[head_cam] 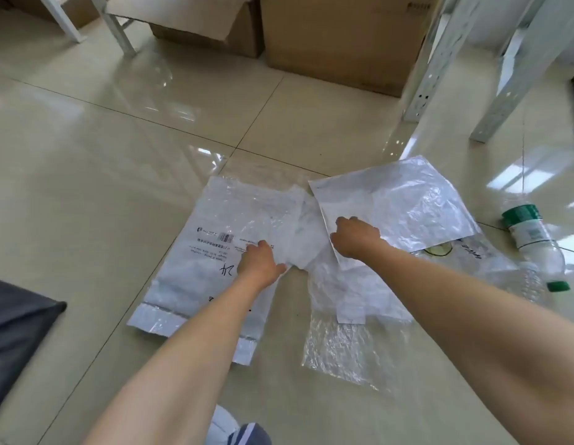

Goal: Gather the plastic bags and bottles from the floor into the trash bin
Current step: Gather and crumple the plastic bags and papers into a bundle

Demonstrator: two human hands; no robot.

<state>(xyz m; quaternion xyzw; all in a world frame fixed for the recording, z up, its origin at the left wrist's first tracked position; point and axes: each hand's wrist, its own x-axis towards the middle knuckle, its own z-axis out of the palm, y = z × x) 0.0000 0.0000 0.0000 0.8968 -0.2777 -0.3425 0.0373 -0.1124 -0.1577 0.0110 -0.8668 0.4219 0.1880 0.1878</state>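
Several plastic bags lie flat on the tiled floor. A grey mailer bag with printed text point(211, 252) is on the left, a white bag point(398, 203) on the right, a crumpled clear bag point(343, 342) nearer me. My left hand point(258, 263) pinches the bunched plastic between the mailer and the white bag. My right hand point(354, 237) grips the near-left edge of the white bag. A clear plastic bottle with a green cap and label point(536, 242) lies at the far right, beyond both hands. No trash bin is visible.
Cardboard boxes point(343, 36) stand at the back. White metal shelf legs point(440, 59) rise at the right, and more white legs point(118, 30) at the back left. A dark grey object point(15, 338) sits at the left edge. My shoe point(237, 431) shows at the bottom.
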